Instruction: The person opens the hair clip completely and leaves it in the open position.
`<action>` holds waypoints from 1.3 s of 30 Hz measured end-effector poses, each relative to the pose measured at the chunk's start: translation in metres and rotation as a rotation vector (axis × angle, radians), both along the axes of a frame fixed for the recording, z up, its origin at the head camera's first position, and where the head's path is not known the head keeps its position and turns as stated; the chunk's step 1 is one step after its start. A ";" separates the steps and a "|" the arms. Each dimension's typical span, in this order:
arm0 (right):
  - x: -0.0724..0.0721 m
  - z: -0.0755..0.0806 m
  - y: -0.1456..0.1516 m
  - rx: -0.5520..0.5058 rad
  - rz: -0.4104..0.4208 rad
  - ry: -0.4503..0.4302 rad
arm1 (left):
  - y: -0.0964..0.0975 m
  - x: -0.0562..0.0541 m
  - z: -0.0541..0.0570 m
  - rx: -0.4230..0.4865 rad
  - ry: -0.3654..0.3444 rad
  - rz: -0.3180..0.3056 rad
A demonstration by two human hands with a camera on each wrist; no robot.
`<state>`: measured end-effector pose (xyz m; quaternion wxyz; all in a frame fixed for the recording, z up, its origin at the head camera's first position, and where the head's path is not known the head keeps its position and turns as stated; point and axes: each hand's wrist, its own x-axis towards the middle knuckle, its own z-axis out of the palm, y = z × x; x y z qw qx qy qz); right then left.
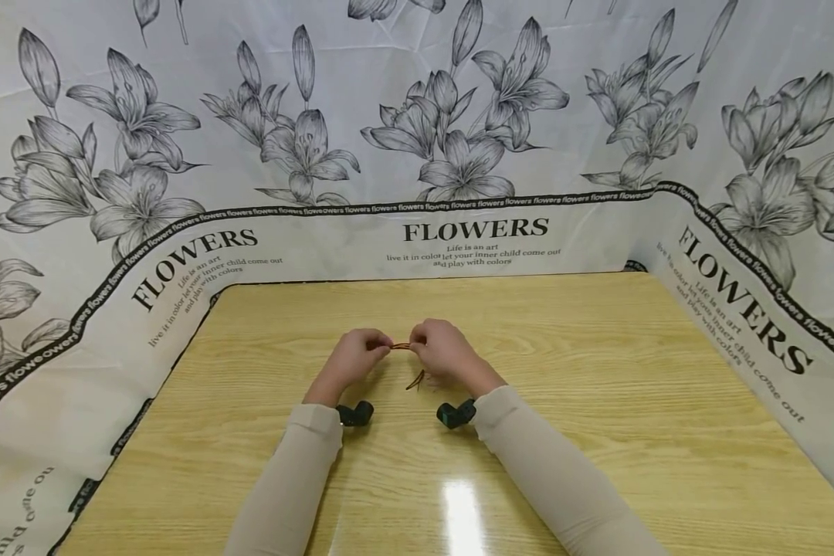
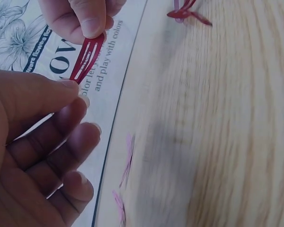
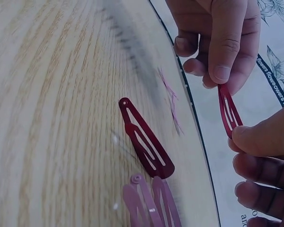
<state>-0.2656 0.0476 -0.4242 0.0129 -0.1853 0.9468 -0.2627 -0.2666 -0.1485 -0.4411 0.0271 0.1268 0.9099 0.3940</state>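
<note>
**One red clip (image 3: 230, 113) between two hands, other clips loose on the counter (image 1: 264, 332)**

The red clip sits above the counter, held out between the left hand (image 1: 356, 357) and the right hand (image 1: 446, 349). Each grip is a pinch: thumb and finger of the left on one end, thumb and finger of the right on the other, so neither hand is released. In the left wrist view the left hand's spare fingers hang loosely curled, touching nothing visible.

Work on this piece looks under way rather than complete, since both hands are on it. Its long slots show in both wrist views, but whether it is snapped flat or sprung apart I cannot tell.

Nearer the person, a dark red clip (image 3: 149, 142) appears to lie on the counter, with pink clip parts (image 3: 146, 203) just beside it, cut off by the frame edge; how many pieces those make is unclear. No hand is on them. No finished arrangement shows: the clips seen are either pinched or loose, so how much remains cannot be judged with confidence.
</note>
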 end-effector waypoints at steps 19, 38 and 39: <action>0.010 -0.002 0.019 0.015 0.044 0.062 | 0.012 0.006 -0.009 0.232 -0.085 -0.050; 0.017 -0.010 0.028 -0.125 0.000 0.040 | 0.015 0.009 -0.013 0.303 -0.091 -0.063; 0.017 -0.011 0.028 -0.132 -0.006 0.041 | 0.016 0.009 -0.013 0.305 -0.090 -0.061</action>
